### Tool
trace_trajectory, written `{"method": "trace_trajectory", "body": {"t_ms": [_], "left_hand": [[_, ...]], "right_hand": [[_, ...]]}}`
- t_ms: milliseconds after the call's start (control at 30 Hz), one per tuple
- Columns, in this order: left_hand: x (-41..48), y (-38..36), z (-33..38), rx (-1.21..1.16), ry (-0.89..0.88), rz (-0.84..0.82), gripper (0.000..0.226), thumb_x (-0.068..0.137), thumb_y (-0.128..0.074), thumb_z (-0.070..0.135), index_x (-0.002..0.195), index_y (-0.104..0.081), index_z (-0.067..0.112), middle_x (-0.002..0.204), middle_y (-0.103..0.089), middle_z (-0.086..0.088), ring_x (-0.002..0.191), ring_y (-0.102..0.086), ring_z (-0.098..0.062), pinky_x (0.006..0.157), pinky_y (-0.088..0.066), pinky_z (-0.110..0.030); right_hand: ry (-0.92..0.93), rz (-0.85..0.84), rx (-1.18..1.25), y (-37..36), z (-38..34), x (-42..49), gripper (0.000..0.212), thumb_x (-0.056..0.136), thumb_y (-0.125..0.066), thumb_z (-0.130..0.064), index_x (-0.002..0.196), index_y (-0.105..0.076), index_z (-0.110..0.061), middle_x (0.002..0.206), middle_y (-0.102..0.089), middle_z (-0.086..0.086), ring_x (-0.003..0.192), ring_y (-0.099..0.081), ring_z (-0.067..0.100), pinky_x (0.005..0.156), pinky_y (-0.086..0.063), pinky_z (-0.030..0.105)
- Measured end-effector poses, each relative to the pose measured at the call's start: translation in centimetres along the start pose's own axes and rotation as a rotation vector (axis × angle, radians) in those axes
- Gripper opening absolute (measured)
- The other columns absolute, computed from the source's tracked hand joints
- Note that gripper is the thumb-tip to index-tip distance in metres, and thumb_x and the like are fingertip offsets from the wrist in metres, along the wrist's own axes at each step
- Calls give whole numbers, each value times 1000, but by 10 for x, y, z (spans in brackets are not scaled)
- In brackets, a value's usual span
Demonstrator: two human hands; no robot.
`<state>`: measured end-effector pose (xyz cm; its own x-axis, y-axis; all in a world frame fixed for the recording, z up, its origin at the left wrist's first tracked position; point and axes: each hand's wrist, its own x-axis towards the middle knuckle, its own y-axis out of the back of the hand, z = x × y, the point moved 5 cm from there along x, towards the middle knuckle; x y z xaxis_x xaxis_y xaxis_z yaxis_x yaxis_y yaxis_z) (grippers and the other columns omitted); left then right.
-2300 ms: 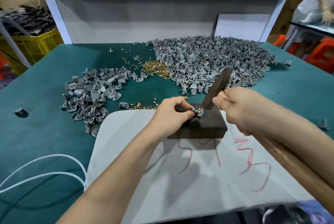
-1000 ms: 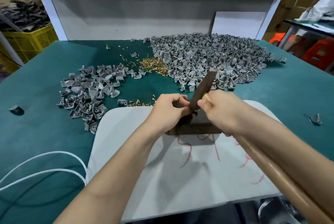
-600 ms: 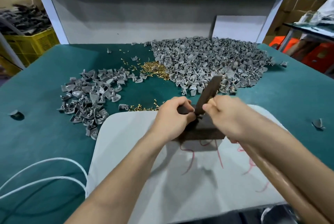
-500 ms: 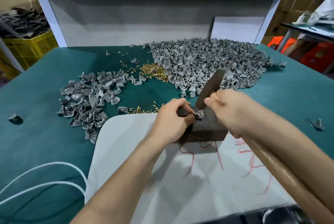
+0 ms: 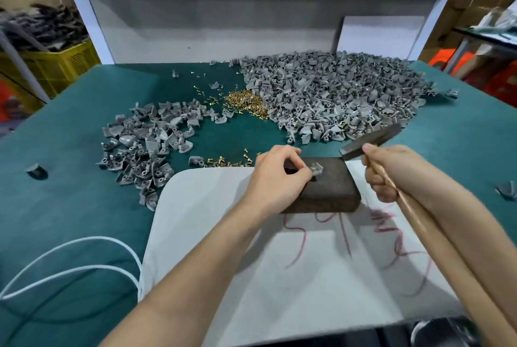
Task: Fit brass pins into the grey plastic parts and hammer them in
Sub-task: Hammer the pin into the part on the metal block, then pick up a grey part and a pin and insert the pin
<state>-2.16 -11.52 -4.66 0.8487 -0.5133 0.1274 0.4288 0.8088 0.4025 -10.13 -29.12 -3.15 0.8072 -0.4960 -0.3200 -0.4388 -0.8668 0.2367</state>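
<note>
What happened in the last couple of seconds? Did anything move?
The hammer came down on the grey part, then swung up and rightward, off it. The right hand still grips its handle; the left hand still pinches the part on the dark block. The heaps of loose parts lie unchanged.

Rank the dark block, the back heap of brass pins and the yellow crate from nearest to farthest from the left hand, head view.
1. dark block: directly under the left hand.
2. heap of brass pins: behind it, mid-table.
3. yellow crate: far back left, beyond the table.
</note>
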Motion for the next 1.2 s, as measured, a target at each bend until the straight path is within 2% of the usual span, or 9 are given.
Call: {"method": "trace_trajectory", "body": {"t_ms": [167,367,500,733,833,967,1033,1100,1200], "left_hand": [[-1,-1,1,4,18,-5,23,84,-61,14,66,-52,25,116,-58,9,119,-45,-17,97,-34,-32],[0,-1,-2,-2,29,0,20,85,-59,15,67,-55,22,115,-59,9,117,-47,-17,100,-36,-36],[1,0,-2,-18,25,15,22,85,-60,14,66,-55,22,113,-60,8,113,-50,-17,98,-37,-34],[-4,6,4,87,-24,45,22,84,-62,13,66,-57,24,108,-61,9,109,-48,-10,89,-32,-20],[-14,17,11,202,-51,140,20,82,-63,16,65,-60,26,94,-60,11,97,-48,-7,84,-33,-16],[-7,12,42,158,-140,140,10,81,-65,21,71,-63,23,58,-59,15,57,-50,1,56,-36,-11],[26,15,56,117,-130,102,13,87,-65,20,98,-69,23,69,-68,13,54,-56,2,55,-46,-14],[67,34,55,307,-19,63,50,91,-61,16,139,-46,19,109,-70,1,69,-63,-2,68,-52,-22],[86,82,25,678,140,9,57,91,-57,12,144,-38,19,133,-57,-9,98,-61,-20,86,-46,-24]], "right_hand": [[-14,69,33,1,25,13,33,100,-43,-28,75,-46,-7,38,-38,2,25,-30,14,32,-31,18],[145,241,-311,-1,22,16,40,95,-50,-28,66,-56,-1,36,-55,11,28,-54,25,27,-34,19],[272,433,-685,8,18,20,43,91,-54,-32,56,-53,-7,48,-48,8,66,-56,35,53,-24,32],[282,636,-943,18,22,16,35,82,-58,-50,73,-66,-17,74,-57,12,82,-60,36,62,-34,30],[278,624,-900,19,28,20,33,82,-57,-48,72,-62,-17,72,-52,9,83,-59,35,62,-34,30],[281,619,-880,16,31,25,34,82,-54,-48,75,-61,-16,73,-52,9,84,-59,35,61,-33,30],[280,611,-876,17,32,26,34,82,-54,-48,74,-60,-16,72,-52,8,82,-59,34,60,-33,30],[276,614,-880,19,33,26,35,83,-53,-50,72,-56,-18,67,-48,5,75,-54,32,60,-32,30],[277,616,-880,19,35,28,35,83,-52,-51,70,-54,-19,62,-43,1,71,-48,29,60,-31,29]]}}
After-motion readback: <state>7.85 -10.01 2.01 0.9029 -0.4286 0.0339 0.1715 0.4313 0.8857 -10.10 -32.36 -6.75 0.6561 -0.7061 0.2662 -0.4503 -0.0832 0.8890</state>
